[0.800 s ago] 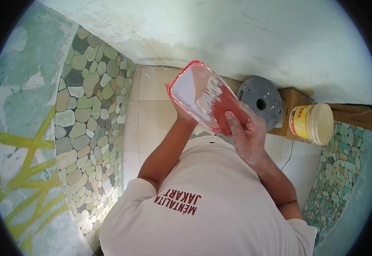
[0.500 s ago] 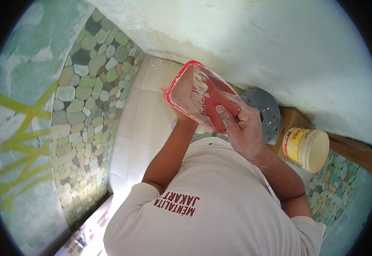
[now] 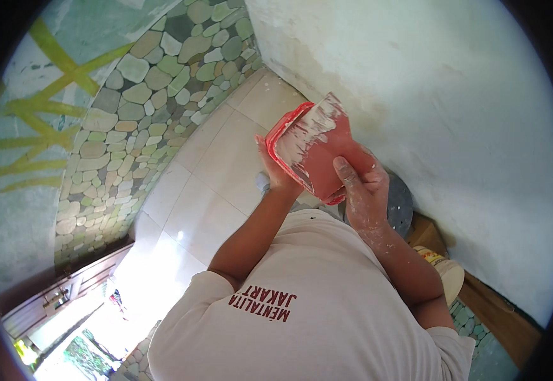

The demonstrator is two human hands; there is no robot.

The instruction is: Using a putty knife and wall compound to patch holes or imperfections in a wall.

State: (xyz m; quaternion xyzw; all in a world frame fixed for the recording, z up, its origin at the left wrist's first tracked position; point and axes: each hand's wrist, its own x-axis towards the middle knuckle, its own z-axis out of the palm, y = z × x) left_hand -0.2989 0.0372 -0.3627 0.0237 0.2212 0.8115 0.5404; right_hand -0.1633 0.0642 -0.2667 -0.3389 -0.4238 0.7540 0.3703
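Observation:
My left hand [image 3: 281,170] supports a red plastic tray [image 3: 277,141] from below and on its left side, its fingers wrapped around it and partly hidden. In my right hand [image 3: 366,197] is a wide red putty scraper [image 3: 332,149], gripped with the thumb on top of the blade. Pale paste streaks the scraper along its far left edge. The blade lies over the tray and covers most of its inside; a far corner of it sticks out past the red rim. White smears mark my right hand and wrist.
A pale wall [image 3: 416,82] rises close on the right. Below it stand a dark grey round object [image 3: 401,206], a wooden box [image 3: 427,233] and a cream tub [image 3: 451,277]. Floor tiles [image 3: 194,190] and a pebble-stone surface [image 3: 140,95] lie left, with a bright opening [image 3: 79,349] at lower left.
My view has turned, so the surroundings have shifted. The scraper has come up from inside the tray and now lies across its top, its edge past the rim. Both hands keep their holds.

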